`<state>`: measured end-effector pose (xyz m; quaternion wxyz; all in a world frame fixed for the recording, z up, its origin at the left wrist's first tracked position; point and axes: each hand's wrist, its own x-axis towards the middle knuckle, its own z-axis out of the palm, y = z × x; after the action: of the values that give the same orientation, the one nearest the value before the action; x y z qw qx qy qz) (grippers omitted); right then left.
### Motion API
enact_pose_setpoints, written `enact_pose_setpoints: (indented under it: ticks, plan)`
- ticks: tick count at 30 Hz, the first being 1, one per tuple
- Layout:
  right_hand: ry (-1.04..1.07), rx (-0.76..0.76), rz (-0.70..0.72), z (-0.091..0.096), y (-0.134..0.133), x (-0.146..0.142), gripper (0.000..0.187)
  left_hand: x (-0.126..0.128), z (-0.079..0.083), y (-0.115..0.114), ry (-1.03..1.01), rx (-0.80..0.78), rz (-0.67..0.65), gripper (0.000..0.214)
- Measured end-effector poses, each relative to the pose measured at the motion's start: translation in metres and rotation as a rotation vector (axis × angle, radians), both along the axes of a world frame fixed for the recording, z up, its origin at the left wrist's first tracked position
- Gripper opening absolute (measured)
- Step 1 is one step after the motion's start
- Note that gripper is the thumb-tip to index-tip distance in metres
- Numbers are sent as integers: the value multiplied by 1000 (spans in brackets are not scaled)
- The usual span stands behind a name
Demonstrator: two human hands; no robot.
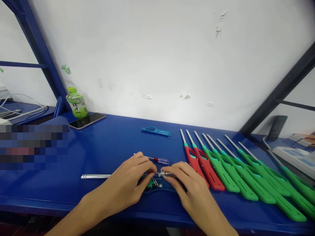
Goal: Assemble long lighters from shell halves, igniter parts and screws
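Note:
My left hand [130, 183] rests on an opened blue long-nose lighter [154, 187] lying on the blue bench, fingers curled and pinching its inner parts. The lighter's metal tube [94, 176] sticks out to the left. My right hand [189, 188] pinches a small clear and metal part [165, 173] at the lighter's middle. Thin wires and a green piece show between my fingers. A small screwdriver [159, 160] with a red and clear handle lies just behind my hands.
A row of finished lighters, two red [204, 167] and several green [248, 178], lies at the right. A blue lighter shell half [156, 131] lies farther back. A green tea bottle [76, 102] and a phone [86, 120] stand at back left. The bench front edge [73, 206] is near.

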<state>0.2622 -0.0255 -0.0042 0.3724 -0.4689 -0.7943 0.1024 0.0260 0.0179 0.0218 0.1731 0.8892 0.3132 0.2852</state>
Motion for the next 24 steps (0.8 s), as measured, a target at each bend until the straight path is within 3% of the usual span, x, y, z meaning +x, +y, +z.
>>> enact_pose_setpoints:
  ticks: [15, 24]
  plan:
    - [-15, 68, -7, 3, -3, -1, 24, 0, -1, -1, 34, 34, 28, 14]
    - [-26, 20, 13, 3, -3, 0, 24, 0, -2, -1, 36, 1, 19, 14]
